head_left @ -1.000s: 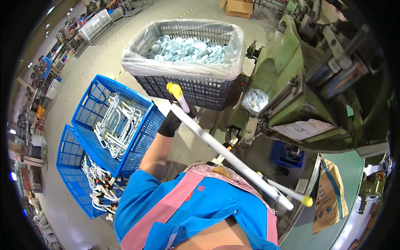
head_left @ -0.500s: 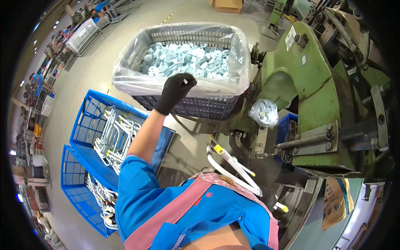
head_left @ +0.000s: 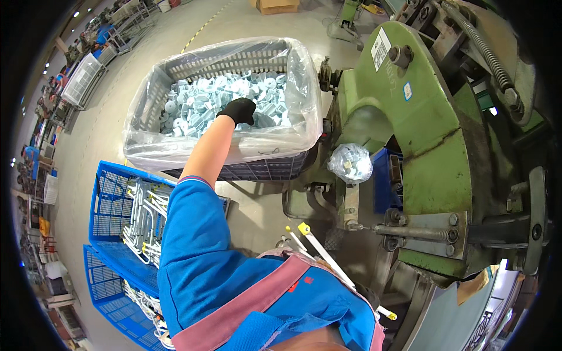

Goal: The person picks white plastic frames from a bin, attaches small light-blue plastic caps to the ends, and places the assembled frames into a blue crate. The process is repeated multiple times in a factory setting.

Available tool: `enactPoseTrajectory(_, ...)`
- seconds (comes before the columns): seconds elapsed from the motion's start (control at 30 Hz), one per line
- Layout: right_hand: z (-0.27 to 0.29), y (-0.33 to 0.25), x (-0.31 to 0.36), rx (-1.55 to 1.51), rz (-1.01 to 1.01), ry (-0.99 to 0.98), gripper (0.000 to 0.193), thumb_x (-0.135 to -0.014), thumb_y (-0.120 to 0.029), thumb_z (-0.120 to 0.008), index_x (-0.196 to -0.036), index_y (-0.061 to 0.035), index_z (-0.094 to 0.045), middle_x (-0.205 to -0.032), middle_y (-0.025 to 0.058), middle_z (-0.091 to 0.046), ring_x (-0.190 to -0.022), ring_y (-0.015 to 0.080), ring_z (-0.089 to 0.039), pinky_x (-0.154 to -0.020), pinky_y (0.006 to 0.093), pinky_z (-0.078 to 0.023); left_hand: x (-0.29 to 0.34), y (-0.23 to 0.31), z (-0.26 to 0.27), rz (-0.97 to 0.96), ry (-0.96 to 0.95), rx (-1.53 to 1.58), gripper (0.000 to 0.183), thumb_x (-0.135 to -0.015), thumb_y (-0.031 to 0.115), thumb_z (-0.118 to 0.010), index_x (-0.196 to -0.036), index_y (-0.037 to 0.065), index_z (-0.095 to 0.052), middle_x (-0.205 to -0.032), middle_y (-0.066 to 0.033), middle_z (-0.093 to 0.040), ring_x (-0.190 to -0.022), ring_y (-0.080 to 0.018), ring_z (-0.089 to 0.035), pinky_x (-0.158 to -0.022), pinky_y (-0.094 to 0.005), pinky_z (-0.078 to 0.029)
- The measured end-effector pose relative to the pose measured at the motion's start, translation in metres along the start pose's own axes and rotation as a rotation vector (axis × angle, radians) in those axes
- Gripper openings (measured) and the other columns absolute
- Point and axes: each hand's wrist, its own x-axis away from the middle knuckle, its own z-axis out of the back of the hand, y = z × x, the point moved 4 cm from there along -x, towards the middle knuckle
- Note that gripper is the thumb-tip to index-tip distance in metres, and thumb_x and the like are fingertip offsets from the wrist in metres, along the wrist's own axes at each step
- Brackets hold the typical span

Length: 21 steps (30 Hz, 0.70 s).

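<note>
Head: left hand [head_left: 239, 111] at pale parts [head_left: 218, 89]

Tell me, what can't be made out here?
In the head view:
- Left hand: whether it grips anything, hidden by its own black-gloved back.
- White tubes: lower parts, hidden behind the pink-and-blue clothing.
- Pale pieces: bottom layers, buried under those on top.
- Green machine: outer parts, cut off by the dark picture rim.

Parts [head_left: 202, 105] in crate [head_left: 252, 169], machine [head_left: 433, 134] at right, tubes [head_left: 137, 231] in baskets [head_left: 105, 210] nearer left

Pale parts [head_left: 199, 99] in lined crate [head_left: 257, 170]
</note>
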Motion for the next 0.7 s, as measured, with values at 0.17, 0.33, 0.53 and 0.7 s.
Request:
enactPoseTrajectory(0.17, 0.001, -0.008, -0.01, -0.012, 0.003, 0.008, 0.028, -0.063, -0.025, -0.07, -0.091, -0.02, -0.071, -0.073, 0.0056, -0.064, -0.07, 0.0271, -0.064, -0.061, 0.0391, -0.048, -0.001, 0.0, -0.003, -0.074, 0.012, 0.178, 0.029, -0.059, 0.016, -0.074, -0.083, 0.005, -0.062, -0.087, -0.0141, -0.066, -0.083, -0.0328, -0.063, -0.072, -0.0414, -0.05)
enactPoseTrajectory(0.33, 0.0, -0.017, -0.018, -0.025, 0.024, 0.038, 0.028, -0.064, -0.025, -0.069, -0.091, -0.0204, -0.071, -0.074, 0.0056, -0.065, -0.07, 0.0271, -0.064, -0.061, 0.0392, -0.048, 0.013, 0.002, 0.0, 0.069, -0.01, 0.359, 0.046, -0.062, 0.011, -0.074, -0.104, 0.008, -0.054, -0.086, -0.0149, -0.065, -0.084, -0.0316, -0.063, -0.073, -0.0409, -0.05)
enactPoseTrajectory(0.53, -0.001, -0.018, -0.023, -0.038, -0.018, -0.014, 0.03, -0.067, -0.026, -0.066, -0.096, -0.0218, -0.071, -0.074, 0.0052, -0.065, -0.07, 0.0264, -0.064, -0.062, 0.0393, -0.049, 0.009, -0.018, 0.011, 0.167, 0.258, 0.741, 0.055, -0.064, 0.006, -0.07, -0.117, 0.007, -0.057, -0.091, -0.0148, -0.067, -0.084, -0.029, -0.064, -0.079, -0.036, -0.049)
enactPoseTrajectory(0.7, -0.001, -0.017, -0.024, -0.015, 0.005, -0.008, 0.03, -0.067, -0.027, -0.066, -0.096, -0.0212, -0.07, -0.073, 0.0055, -0.064, -0.069, 0.0266, -0.064, -0.061, 0.0393, -0.048, -0.003, -0.022, 0.017, 0.0, 0.278, 1.076, 0.013, -0.077, 0.014, -0.06, -0.085, 0.008, -0.068, -0.08, -0.0115, -0.068, -0.08, -0.0205, -0.065, -0.072, -0.0336, -0.05)
